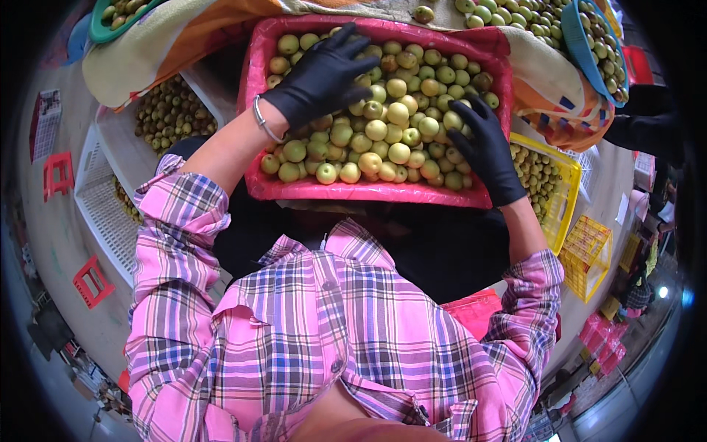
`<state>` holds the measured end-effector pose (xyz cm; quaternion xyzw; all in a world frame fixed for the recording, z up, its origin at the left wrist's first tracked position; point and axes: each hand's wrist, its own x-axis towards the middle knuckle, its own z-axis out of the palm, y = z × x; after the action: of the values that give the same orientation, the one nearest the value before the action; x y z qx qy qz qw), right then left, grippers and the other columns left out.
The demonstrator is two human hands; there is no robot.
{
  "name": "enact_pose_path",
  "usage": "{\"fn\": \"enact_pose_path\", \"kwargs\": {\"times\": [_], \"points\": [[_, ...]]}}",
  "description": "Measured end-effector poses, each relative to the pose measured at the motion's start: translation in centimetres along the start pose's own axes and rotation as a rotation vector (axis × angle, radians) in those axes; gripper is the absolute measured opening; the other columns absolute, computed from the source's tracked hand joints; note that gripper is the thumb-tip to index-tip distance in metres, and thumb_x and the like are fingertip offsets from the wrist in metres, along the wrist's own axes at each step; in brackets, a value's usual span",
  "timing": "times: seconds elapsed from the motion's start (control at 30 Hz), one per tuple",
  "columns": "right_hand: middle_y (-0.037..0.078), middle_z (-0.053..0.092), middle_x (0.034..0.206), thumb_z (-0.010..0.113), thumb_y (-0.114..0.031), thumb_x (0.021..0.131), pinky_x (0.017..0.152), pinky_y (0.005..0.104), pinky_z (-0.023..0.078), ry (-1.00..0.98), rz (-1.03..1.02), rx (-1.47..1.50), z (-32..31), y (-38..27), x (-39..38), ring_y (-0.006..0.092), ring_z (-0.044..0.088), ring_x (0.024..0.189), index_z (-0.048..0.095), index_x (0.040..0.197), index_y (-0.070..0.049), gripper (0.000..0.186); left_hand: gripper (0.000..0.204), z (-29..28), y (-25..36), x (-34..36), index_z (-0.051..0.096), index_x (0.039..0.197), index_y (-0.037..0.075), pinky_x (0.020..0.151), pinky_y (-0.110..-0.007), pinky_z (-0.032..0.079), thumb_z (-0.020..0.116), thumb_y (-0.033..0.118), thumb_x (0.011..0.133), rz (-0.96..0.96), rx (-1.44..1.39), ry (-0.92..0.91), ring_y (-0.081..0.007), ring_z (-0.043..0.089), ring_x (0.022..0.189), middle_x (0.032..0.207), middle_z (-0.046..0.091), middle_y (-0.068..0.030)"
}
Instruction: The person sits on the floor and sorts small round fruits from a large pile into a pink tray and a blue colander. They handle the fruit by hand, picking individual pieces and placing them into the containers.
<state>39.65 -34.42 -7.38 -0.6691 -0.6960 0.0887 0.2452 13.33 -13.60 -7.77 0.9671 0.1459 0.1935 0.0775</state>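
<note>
A crate lined with pink plastic (pixel 374 193) stands in front of me, filled with small round yellow-green fruits (pixel 398 113) that look like jujubes; a few have brown patches. My left hand (pixel 318 79), in a black glove, lies over the fruits at the crate's left side. Its fingers are stretched and the thumb is apart, with no fruit seen in its grasp. At the right side, my right hand (pixel 487 153), also black-gloved, rests on the fruits with its fingers spread. The undersides of both palms are hidden.
Browner fruits fill a white crate (pixel 110 195) at left and a yellow crate (pixel 565 202) at right. Beyond the pink crate, a patterned cloth (pixel 163 46) bears loose fruits, a green basket (pixel 103 31) and a blue basket (pixel 585 53). Red stools (pixel 57 175) stand at left.
</note>
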Motion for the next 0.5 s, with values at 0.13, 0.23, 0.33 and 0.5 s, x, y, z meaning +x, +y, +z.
{"fn": "enact_pose_path", "kwargs": {"times": [0.13, 0.23, 0.33, 0.5], "points": [[0.022, 0.05, 0.136, 0.069, -0.008, 0.081, 0.102, 0.041, 0.045, -0.067, 0.1, 0.08, -1.0, -2.3, -3.5, 0.0387, 0.052, 0.124, 0.058, 0.129, -0.012, 0.05, 0.051, -1.1, 2.6, -2.6, 0.059, 0.129, 0.017, 0.109, -0.052, 0.035, 0.073, 0.031, 0.081, 0.065, -0.035, -0.16, -0.04, 0.035, 0.138, 0.146, 0.044, -0.0134], [0.023, 0.048, 0.138, 0.063, 0.0, 0.083, 0.101, 0.0395, 0.046, -0.106, 0.129, 0.192, -0.4, -3.4, -5.2, 0.0388, 0.051, 0.125, 0.058, 0.128, -0.012, 0.047, 0.055, -1.9, 5.1, -4.2, 0.06, 0.127, 0.018, 0.105, -0.053, 0.038, 0.075, 0.028, 0.076, 0.093, -0.031, -0.242, -0.043, 0.033, 0.138, 0.142, 0.047, -0.0113], [0.02, 0.05, 0.137, 0.059, 0.006, 0.084, 0.101, 0.0369, 0.045, -0.139, 0.23, 0.221, -0.7, -4.7, -5.1, 0.0341, 0.052, 0.125, 0.058, 0.128, -0.012, 0.048, 0.052, -2.5, 6.1, -6.2, 0.062, 0.126, 0.018, 0.104, -0.055, 0.04, 0.072, 0.023, 0.075, 0.075, 0.085, -0.304, -0.0485, 0.032, 0.137, 0.141, 0.048, -0.0111], [0.01, 0.059, 0.129, 0.061, 0.006, 0.083, 0.097, 0.0328, 0.048, 0.03, 0.264, 0.259, 0.1, -2.0, -4.7, 0.0252, 0.058, 0.12, 0.057, 0.13, -0.011, 0.05, 0.044, -4.6, 7.8, -8.0, 0.063, 0.123, 0.019, 0.092, -0.05, 0.051, 0.064, 0.014, 0.079, 0.006, 0.238, -0.336, -0.0487, 0.042, 0.129, 0.137, 0.051, -0.0129]]}}
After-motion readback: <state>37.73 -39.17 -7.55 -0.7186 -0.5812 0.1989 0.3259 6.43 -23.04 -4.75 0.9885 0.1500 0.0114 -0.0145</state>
